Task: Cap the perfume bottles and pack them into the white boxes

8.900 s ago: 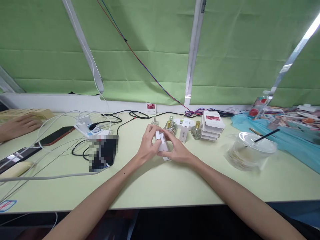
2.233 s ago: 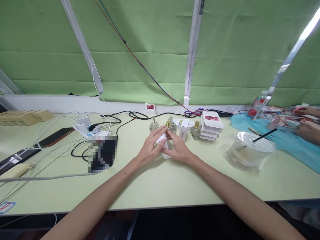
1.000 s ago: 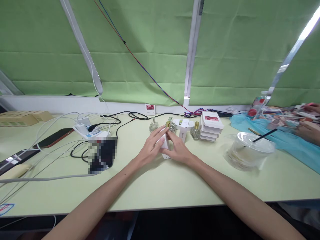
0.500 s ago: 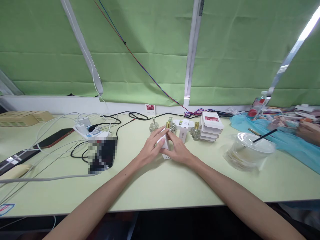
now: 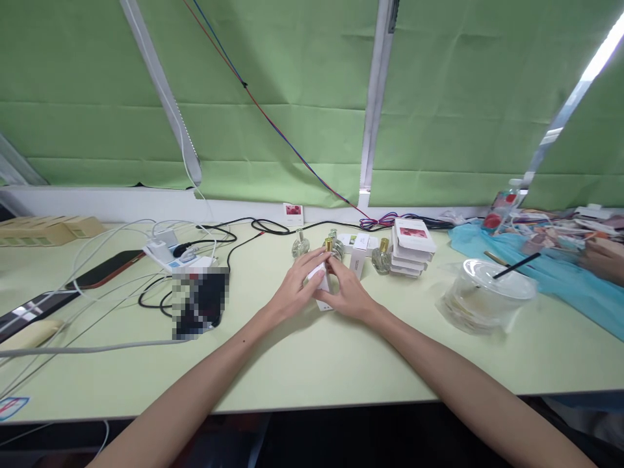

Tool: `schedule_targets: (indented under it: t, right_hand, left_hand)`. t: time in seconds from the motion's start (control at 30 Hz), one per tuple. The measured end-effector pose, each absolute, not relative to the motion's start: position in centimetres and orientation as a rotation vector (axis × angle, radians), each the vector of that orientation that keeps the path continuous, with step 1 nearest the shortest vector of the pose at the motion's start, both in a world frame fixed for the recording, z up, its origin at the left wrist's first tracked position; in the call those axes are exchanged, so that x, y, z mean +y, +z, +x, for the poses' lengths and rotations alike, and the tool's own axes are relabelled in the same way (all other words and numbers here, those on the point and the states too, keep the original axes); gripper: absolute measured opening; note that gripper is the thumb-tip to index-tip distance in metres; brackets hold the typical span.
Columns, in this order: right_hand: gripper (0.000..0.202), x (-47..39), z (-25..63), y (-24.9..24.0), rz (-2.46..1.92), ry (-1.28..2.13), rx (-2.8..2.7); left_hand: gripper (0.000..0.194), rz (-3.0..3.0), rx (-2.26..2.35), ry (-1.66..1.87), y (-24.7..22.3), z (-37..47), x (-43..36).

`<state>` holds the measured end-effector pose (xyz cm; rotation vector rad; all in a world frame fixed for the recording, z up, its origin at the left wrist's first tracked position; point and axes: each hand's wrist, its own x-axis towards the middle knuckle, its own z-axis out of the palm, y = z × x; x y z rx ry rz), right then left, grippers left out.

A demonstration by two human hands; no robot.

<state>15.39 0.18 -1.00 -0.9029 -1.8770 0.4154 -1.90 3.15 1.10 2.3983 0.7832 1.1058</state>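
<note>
Both my hands meet at the middle of the table around a small white box [image 5: 324,305]. My left hand [image 5: 292,292] closes on its left side, with fingertips over the top. My right hand [image 5: 351,292] grips the box from the right, thumb across the near face. Much of the box is hidden by fingers. Just behind the fingertips a gold cap [image 5: 328,244] shows. Around them stand a clear glass bottle [image 5: 300,246] to the left, a gold-capped glass bottle [image 5: 381,259] to the right, and an upright white carton [image 5: 359,253] beside my right hand.
Stacked white boxes [image 5: 412,247] stand on the right, before a lidded plastic cup [image 5: 487,296] with a black straw. Another person's hand [image 5: 604,259] is over blue plastic [image 5: 560,286]. Leftward lie a power strip [image 5: 188,262], cables and a phone [image 5: 110,268].
My hands stay almost still around the white box, with only slight finger movement. The other person's hand at the far right has shifted a little.
</note>
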Motion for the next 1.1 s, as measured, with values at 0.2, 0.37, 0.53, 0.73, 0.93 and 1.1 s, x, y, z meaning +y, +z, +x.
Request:
schedule_targets:
  t: [0.2,0.37,0.53,0.73,0.93,1.1]
  right_hand:
    - [0.056,0.2,15.4,-1.1,-0.923,0.413,-1.876]
    - [0.065,0.5,15.5,-1.7,-0.925,0.395,-1.885]
    - [0.082,0.6,15.6,-1.9,-0.953,0.409,-1.884]
    - [0.081,0.4,15.6,-1.7,-0.942,0.434,-1.878]
    - [0.077,0.4,15.6,-1.6,-0.911,0.418,-1.877]
    - [0.082,0.7,15.7,-2.1,-0.932,0.414,-1.882]
  left_hand:
    - [0.049,2.43,0.777,1.1,1.2,-2.0,3.2]
    - [0.053,2.427,0.839,1.07,1.3,-2.0,2.9]
    - [0.055,2.363,0.855,1.056,1.7,-2.0,2.5]
    - [0.049,2.326,0.825,1.027,1.9,-2.1,2.2]
    - [0.045,2.353,0.81,1.025,1.6,-1.9,2.3]
    - [0.052,2.345,0.825,1.014,1.5,-1.9,2.3]
